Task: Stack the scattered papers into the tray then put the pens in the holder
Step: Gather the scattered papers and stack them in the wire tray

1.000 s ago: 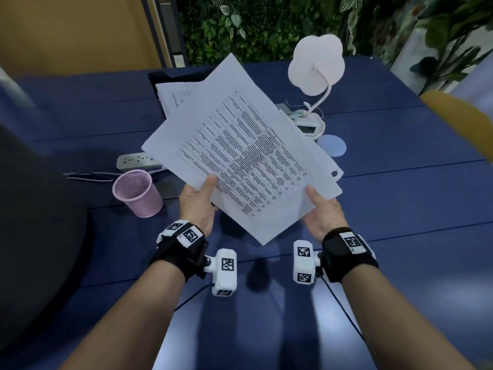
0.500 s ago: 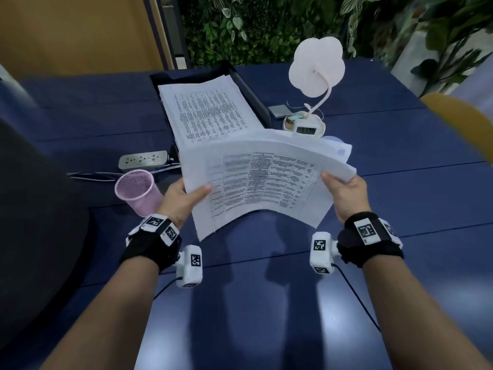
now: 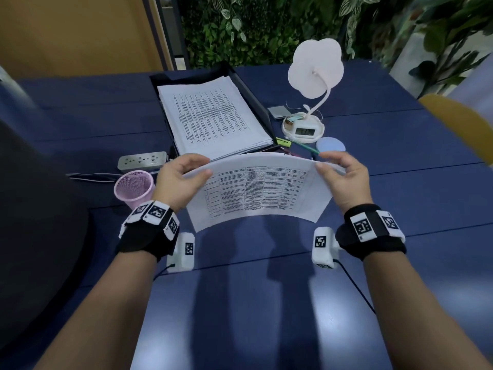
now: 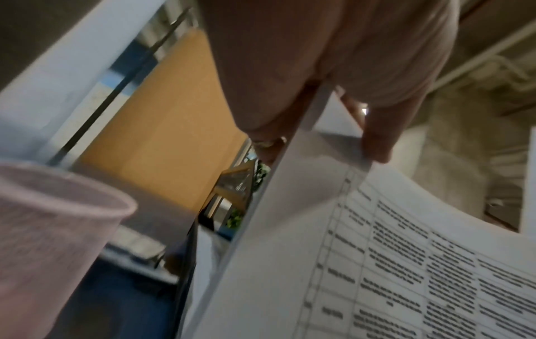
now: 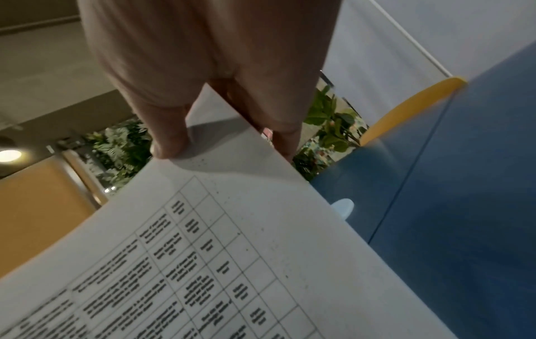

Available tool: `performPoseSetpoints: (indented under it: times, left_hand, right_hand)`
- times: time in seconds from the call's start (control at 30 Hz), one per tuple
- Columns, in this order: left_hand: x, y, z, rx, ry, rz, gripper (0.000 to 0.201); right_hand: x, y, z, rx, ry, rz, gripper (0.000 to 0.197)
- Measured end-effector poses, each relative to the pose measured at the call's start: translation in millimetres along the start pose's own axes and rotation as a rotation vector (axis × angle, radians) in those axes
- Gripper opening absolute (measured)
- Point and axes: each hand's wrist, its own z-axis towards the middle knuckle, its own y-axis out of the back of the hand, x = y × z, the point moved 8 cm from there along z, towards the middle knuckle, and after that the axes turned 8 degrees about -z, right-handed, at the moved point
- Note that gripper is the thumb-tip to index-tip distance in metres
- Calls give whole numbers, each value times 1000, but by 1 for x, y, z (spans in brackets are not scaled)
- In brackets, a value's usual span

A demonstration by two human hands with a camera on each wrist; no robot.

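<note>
Blue table [image 3: 400,182]: left hand [image 3: 178,180] and right hand [image 3: 344,180] pinch opposite ends of the sheets [image 3: 256,193], long axis left-right. Tray [image 3: 256,102] lies directly ahead, slightly nearer the left hand.

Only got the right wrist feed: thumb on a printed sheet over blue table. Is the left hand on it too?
Observer: Yes. The left hand pinches the left edge of the held papers; the right hand has the right edge.
Operator: Anything filed yet?
Observer: A paper stack lies in the black tray, just beyond the hands.
Operator: What's left after this bundle?
Observer: The pens lie on the table by the tray's near right corner; the pink holder looks empty.
</note>
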Motion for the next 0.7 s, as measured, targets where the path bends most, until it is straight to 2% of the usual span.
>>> performPoseSetpoints:
  times: [0.13,0.2,0.3,0.37,0.47,0.57,0.63,0.7]
  left_hand:
    - [-18,-11,12,136,-29,404,21]
    - [-22,-14,13,177,-30,578,23]
    - [-29,-18,12,179,-64,621,18]
    - [-32,-20,10,173,-77,591,16]
    - [-36,-23,8,177,-95,501,14]
    - [-34,-21,8,182,-92,470,12]
    - [-31,-11,10,91,-84,425,11]
    - [-31,-2,10,-17,-116,380,24]
  right_hand:
    - [9,0,3,-3,64,-204,13]
    - [13,3,5,-3,78,-379,14]
    - [26,-5,7,42,126,-818,26]
    - [34,-16,5,91,152,-942,27]
    - [39,-32,2,178,194,-1028,22]
    - [40,-42,0,257,211,-1016,19]
    - [45,-43,-3,263,244,-946,18]
    - [44,-38,-3,268,226,-822,16]
